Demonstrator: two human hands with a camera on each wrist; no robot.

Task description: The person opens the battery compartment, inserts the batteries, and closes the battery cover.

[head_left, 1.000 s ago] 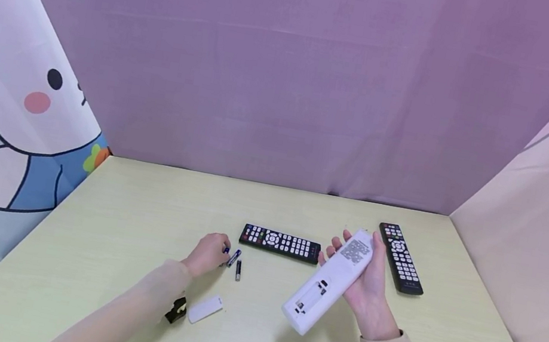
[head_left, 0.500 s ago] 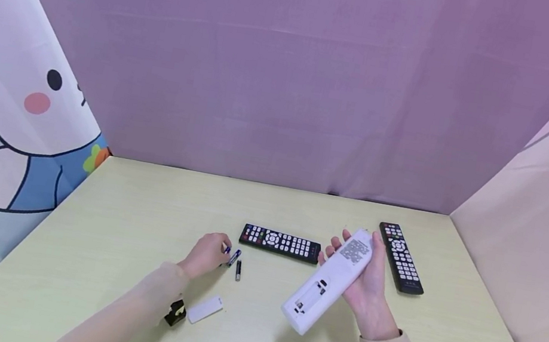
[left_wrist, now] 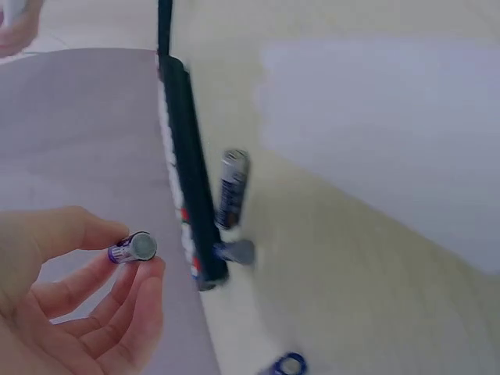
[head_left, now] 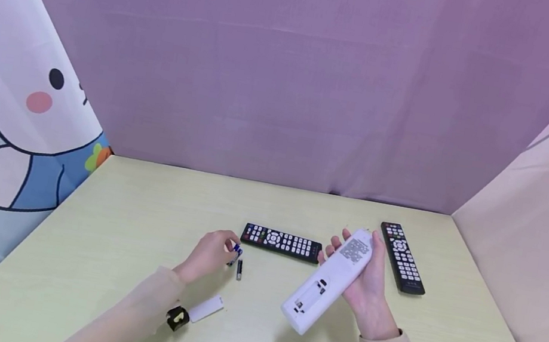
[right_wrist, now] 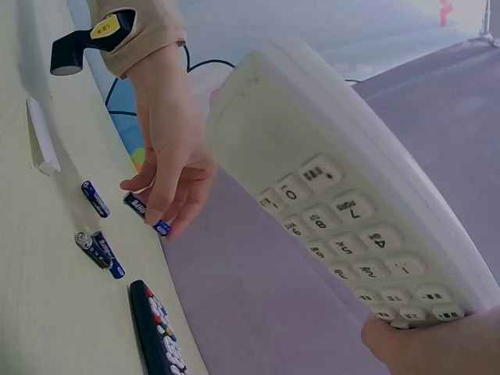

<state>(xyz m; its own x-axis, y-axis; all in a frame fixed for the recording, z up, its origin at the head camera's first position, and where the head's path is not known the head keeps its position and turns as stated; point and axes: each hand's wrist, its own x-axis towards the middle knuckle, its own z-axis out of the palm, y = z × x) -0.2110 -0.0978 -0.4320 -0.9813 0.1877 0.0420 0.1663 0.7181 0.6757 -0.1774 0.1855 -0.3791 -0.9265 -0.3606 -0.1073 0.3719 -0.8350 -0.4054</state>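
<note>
Between thumb and fingertips, my left hand (head_left: 208, 254) pinches a blue battery (left_wrist: 134, 248), held just above the table in the left wrist view. Loose batteries (right_wrist: 95, 199) lie below it on the tabletop, two of them side by side in the right wrist view. My right hand (head_left: 368, 295) holds a white remote control (head_left: 329, 280) tilted in the air, its back facing up in the head view. The remote's battery compartment (head_left: 310, 296) is uncovered, with metal contacts showing and no battery inside. Its number keys show in the right wrist view.
A white battery cover (head_left: 206, 309) lies on the table (head_left: 167, 195) near my left wrist. One black remote (head_left: 281, 243) lies crosswise behind the batteries; another black remote (head_left: 403, 258) lies to the right of my right hand. A purple curtain (head_left: 290, 77) hangs behind.
My left hand has shifted slightly up and to the right, with a battery now clearly visible at its fingertips. The right hand and the white remote have stayed nearly still.
</note>
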